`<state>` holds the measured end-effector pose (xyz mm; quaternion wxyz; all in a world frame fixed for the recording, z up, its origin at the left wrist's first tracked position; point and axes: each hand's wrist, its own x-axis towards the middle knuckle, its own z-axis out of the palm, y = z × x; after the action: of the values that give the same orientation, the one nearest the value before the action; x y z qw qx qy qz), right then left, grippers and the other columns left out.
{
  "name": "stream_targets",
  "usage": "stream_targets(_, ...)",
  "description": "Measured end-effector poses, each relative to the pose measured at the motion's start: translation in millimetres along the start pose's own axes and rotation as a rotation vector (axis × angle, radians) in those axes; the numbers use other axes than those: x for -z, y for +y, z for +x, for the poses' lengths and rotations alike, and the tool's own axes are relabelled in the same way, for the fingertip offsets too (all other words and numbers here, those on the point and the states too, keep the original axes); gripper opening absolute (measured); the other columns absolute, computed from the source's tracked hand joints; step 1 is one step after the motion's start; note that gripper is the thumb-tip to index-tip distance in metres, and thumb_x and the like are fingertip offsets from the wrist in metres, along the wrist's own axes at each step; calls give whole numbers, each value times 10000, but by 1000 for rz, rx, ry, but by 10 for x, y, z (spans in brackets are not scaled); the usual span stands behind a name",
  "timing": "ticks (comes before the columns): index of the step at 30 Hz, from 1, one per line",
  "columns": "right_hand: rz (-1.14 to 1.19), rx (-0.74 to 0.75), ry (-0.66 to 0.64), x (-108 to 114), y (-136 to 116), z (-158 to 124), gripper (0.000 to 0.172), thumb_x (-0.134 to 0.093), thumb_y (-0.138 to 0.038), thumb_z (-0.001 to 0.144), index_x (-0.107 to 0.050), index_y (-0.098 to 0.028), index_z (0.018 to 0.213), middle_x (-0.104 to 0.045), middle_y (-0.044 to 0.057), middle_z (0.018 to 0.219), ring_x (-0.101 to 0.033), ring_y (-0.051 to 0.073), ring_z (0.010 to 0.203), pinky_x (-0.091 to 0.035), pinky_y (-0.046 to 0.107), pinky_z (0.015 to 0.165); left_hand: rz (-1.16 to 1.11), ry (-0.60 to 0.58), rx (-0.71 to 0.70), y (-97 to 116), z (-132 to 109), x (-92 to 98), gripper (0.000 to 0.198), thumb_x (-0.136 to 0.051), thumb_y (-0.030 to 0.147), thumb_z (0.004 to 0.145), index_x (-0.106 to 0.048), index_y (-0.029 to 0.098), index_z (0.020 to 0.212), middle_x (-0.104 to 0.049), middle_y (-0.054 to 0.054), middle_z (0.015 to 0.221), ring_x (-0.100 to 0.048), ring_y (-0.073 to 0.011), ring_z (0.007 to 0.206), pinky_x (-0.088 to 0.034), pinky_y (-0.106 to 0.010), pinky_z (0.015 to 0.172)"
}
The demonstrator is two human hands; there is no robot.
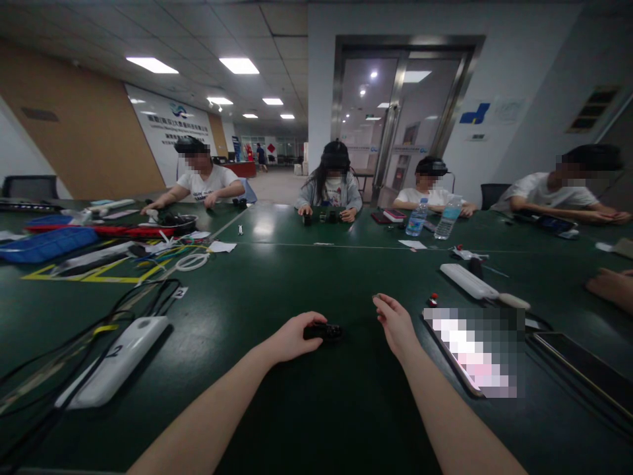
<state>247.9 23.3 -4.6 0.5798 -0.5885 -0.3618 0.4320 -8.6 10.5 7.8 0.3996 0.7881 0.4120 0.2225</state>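
My left hand [291, 336] is closed around one end of a small black oblong object [330, 331] low over the dark green table [277, 290]. Its right end sticks out past my thumb and fingers; the rest is hidden in the grip. To the right of it, my right hand [396, 324] is raised a little, thumb and index finger pinched together. A tiny thing seems to sit at those fingertips, too small to make out. Right of this hand lie a lit phone [462, 353] and a small red and black piece [433, 300].
A white power bank [116, 359] with black cables lies on the left. Farther back are blue trays [49, 244], white cable coils [192, 262] and two water bottles [418, 218]. On the right are another white power bank [467, 280] and a dark phone [588, 369]. Several people sit around the table.
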Motion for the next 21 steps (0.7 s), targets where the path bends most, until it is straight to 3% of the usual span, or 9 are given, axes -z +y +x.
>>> stream_targets(14,31,-28,6,9,-35,-26,409,-692,-461,626,-626,-245,968,-622,50,1027,-572,210,856,-487,325,674,-10,-14,19,61,-38,44,426,-588,250,754,-522,245,1175,-549,-35,1199,-519,-190,1094,-419,-350,940)
stream_targets(21,112,-31,49,-11,43,37,422,-743,-438,568,-646,-226,920,-638,20,931,-556,151,740,-450,262,604,21,-8,21,21,-15,25,431,-596,242,741,-521,218,1164,-550,-51,1196,-518,-193,1086,-408,-363,949)
